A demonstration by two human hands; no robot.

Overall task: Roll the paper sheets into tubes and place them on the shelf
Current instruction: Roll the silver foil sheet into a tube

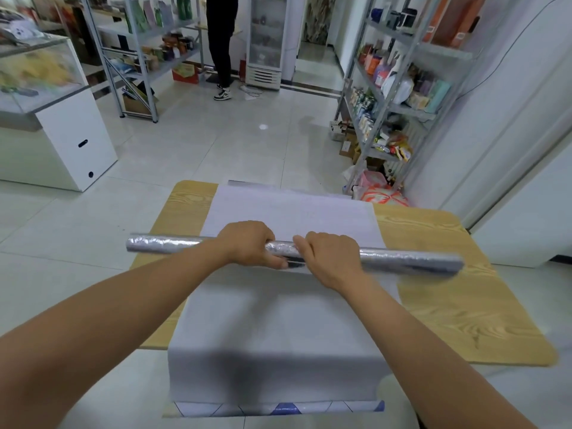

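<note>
The rolling step looked all but finished for one sheet. A long silver tube point(408, 258) lay crosswise over the middle of the wooden bench point(448, 289), and both of its ends reached past the side edges of the flat sheet point(278, 320) beneath it. The left hand point(250, 244) and the right hand point(332, 258) gripped the tube close together near its centre. Their fingers were curled over the top and the thumbs tucked beneath, so that only a short shiny stretch showed between them. A dark slit under that stretch suggested a loose edge or a shadow, and it could not be told whether the tube rested on the flat sheet or hung just above it. The flat sheet lay pale side up. It ran from the far edge of the bench down over the near edge, where a strip with blue triangles showed. By that reckoning the task was part way along, with one tube made and at least this sheet yet to be rolled. The next move would probably be to keep the roll tight so that it did not spring open, lift it level off the bench, and carry it to a shelf. The metal shelf point(399, 106) to the right stood nearer, though it was crowded with goods. A long tube would therefore need a free run of board and care at both ends when turning.
</note>
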